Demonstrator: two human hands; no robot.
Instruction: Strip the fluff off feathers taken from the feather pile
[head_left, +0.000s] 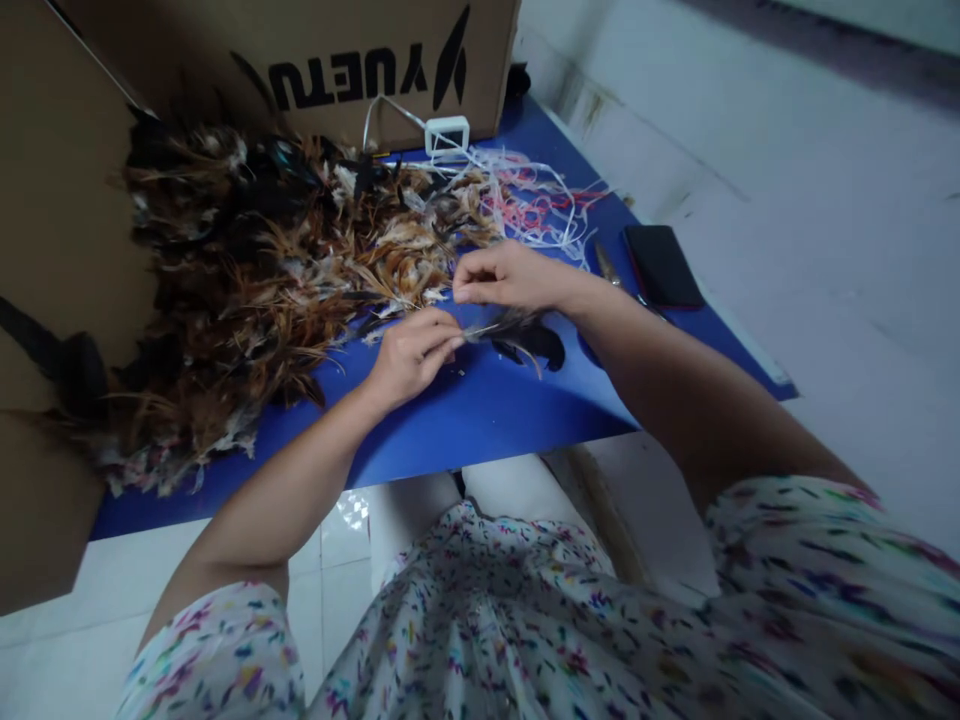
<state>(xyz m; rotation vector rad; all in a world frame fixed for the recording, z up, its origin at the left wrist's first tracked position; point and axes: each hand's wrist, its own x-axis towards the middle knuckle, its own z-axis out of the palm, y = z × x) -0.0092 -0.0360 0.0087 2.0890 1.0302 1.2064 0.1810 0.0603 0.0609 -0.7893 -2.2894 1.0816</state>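
Observation:
My left hand (417,355) pinches the quill end of a small bunch of dark feathers (510,325), whose tips fan out to the right over the blue table. Just above and to the right, my right hand (506,275) is curled with thumb and forefinger together; whatever it may hold is too fine to see. Beyond both hands spreads a large heap of brown, black and white feathers (300,240). A loose tangle of white and red string (536,200) lies behind my right hand.
A cardboard box (330,60) stands behind the heap, with another cardboard panel (67,200) at the left. A small white device (447,136) with a cord sits by the box. Scissors (606,265) and a black phone-like case (663,266) lie on the table (480,430) at right, near the wall.

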